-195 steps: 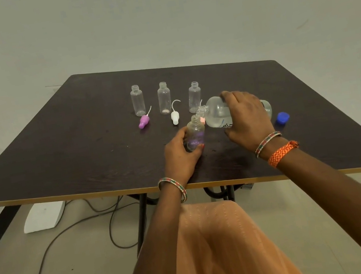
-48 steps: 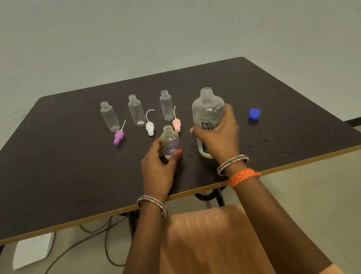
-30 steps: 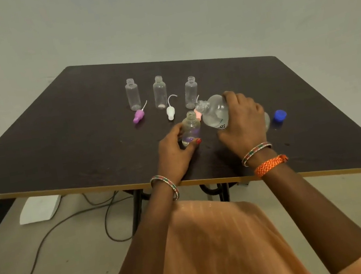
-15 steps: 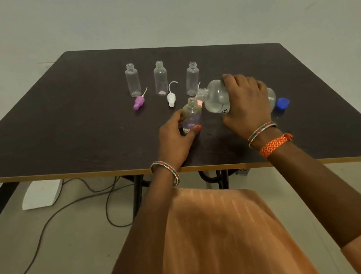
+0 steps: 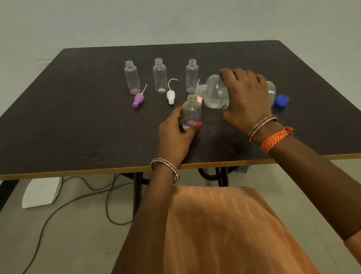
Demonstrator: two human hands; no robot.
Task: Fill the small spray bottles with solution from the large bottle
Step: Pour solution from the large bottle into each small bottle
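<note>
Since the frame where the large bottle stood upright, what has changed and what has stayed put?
The right hand has tipped the large bottle leftwards, its mouth now at the neck of the small bottle, which the left hand still holds upright. The three bottles behind, loose spray tops and blue cap stayed put.

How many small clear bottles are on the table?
4. Three stand in a row at the back: left, middle, right. The fourth stands nearer, held by the left hand. None seems hidden.
</note>
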